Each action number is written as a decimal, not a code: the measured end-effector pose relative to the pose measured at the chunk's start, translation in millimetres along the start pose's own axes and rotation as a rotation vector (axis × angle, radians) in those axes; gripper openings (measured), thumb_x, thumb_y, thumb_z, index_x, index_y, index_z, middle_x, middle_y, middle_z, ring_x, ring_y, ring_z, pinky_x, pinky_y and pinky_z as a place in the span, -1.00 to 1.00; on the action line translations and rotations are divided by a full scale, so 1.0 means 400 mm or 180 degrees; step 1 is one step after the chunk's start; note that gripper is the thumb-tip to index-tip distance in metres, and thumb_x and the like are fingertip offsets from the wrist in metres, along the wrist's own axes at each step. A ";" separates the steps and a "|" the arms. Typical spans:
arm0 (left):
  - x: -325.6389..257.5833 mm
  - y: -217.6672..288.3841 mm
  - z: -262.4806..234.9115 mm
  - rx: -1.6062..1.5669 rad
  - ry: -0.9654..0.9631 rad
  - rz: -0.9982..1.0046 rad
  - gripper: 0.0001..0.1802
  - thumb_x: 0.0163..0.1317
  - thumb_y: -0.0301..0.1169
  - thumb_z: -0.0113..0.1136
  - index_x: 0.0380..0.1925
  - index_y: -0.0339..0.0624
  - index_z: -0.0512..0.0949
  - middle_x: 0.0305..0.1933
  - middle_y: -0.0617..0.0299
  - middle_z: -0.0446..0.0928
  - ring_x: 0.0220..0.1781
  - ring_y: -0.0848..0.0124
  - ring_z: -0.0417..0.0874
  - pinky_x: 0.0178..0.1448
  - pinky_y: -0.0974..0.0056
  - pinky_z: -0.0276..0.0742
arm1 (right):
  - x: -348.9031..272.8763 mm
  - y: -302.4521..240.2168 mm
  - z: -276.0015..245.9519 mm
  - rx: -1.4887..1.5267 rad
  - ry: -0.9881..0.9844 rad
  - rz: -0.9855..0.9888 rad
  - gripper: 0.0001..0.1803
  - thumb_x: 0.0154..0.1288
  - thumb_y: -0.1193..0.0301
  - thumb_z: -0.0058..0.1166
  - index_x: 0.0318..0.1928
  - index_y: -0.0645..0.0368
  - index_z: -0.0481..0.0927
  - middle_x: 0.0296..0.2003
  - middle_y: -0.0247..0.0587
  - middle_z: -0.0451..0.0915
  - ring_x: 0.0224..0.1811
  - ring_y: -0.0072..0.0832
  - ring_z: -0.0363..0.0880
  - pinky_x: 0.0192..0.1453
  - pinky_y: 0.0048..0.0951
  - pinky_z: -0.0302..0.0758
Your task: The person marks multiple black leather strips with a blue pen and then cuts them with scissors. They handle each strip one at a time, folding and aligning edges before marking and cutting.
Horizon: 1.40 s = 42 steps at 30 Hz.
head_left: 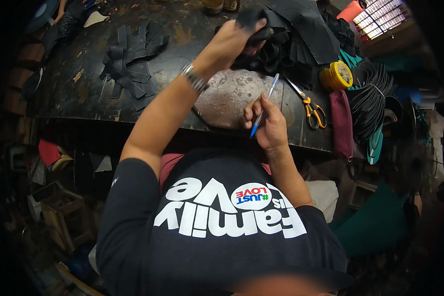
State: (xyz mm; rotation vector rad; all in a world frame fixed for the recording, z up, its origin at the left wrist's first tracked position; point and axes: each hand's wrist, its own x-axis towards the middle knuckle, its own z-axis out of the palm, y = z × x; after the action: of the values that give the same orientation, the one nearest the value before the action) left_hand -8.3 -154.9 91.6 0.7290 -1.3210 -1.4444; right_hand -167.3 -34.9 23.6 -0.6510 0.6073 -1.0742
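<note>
- Left hand [249, 38]: raised over the far side of the dark surface [66, 101], fingers apparently closed on a black piece [251, 18]; blur hides the exact grip and the piece's outline.
- Right hand [267, 121]: clamped on a blue-and-clear pen [264, 109], held aslant above the near edge of a grey slab [224, 101].
- Black sheet pieces [306, 32]: heaped on the far right, just beyond the slab; the held piece appears just beside this heap.
- Black cut strips [133, 61]: overlapping on the left, well apart from the heap.
- Orange-handled scissors [308, 109]: right of the slab, near a yellow tub [330, 78], in neither hand.
- Step in hand: judged to be handling a piece with the pen ready. The next move probably calls for a steady left hold and a clear slab.
</note>
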 end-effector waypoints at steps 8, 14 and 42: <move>0.004 -0.064 -0.114 0.2939 0.0576 0.0118 -0.64 0.21 -0.14 0.20 -0.20 -0.22 0.63 -0.44 0.12 0.63 -0.45 0.37 0.66 -0.29 0.30 0.54 | -0.056 -0.024 -0.024 -0.0201 0.0138 -0.0085 -0.61 0.46 0.18 -0.16 -0.48 0.15 0.35 -0.53 -0.12 0.48 -0.58 -0.42 0.47 -0.43 -0.47 0.45; -0.148 -0.052 -0.377 0.4979 0.1627 -0.0158 -0.70 0.17 -0.31 0.21 -0.09 -0.09 0.61 0.00 0.11 0.57 0.02 0.12 0.57 0.12 0.13 0.47 | -0.053 -0.004 0.000 -0.0635 -0.0231 0.0113 -0.64 0.48 0.22 -0.17 -0.41 0.20 0.41 -0.49 -0.10 0.51 -0.53 -0.44 0.49 -0.37 -0.51 0.44; -0.232 0.076 -0.287 0.2267 0.0845 0.1028 -0.83 0.18 -0.38 0.30 -0.28 -0.24 0.65 -0.39 0.32 0.62 -0.47 0.63 0.56 -0.42 0.56 0.44 | -0.014 0.029 0.071 -0.1082 -0.0041 -0.0222 -0.74 0.38 0.41 0.01 0.00 0.28 0.52 -0.27 -0.27 0.55 -0.48 -0.66 0.48 -0.42 -0.70 0.35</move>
State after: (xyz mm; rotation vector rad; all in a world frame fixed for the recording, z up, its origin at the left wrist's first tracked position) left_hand 133.3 -105.5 77.9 1.0586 -1.6550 -0.5769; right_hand -142.0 -20.6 34.7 -0.9792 0.7691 -1.0394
